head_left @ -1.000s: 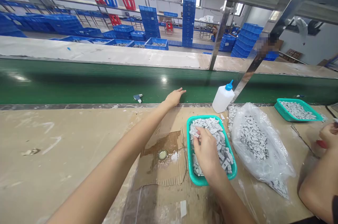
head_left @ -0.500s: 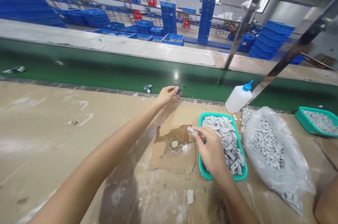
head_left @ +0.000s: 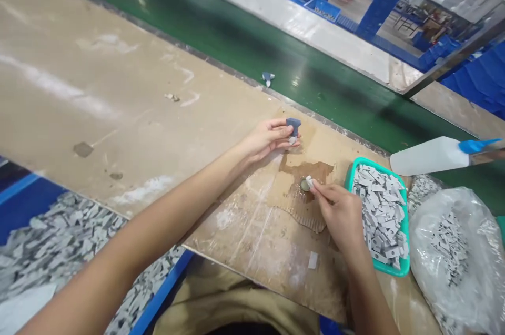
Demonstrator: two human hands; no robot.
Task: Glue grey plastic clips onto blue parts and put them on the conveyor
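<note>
My left hand (head_left: 272, 140) holds a small dark blue part (head_left: 293, 127) with a whitish lower end, above the cardboard near the belt. Between the thumb and fingers of my right hand (head_left: 341, 214) is a small white piece (head_left: 309, 182). That piece is at a small round cap (head_left: 304, 185), which sits on a wet brown patch of a torn cardboard sheet (head_left: 288, 195). Right of my right hand stands a green basket (head_left: 407, 219) full of flat white-grey pieces.
A white bottle (head_left: 430, 156) with a blue tip and a plastic bag (head_left: 469, 240) of pieces are at the right. Beyond the table runs a green belt (head_left: 221, 40) carrying another blue-white part (head_left: 268, 79). At lower left is a blue crate (head_left: 168, 293) of pieces.
The view has turned down and left. My right hand has moved from the basket's edge to the round cap with its white piece. My left hand has come back from the belt's edge with the blue part.
</note>
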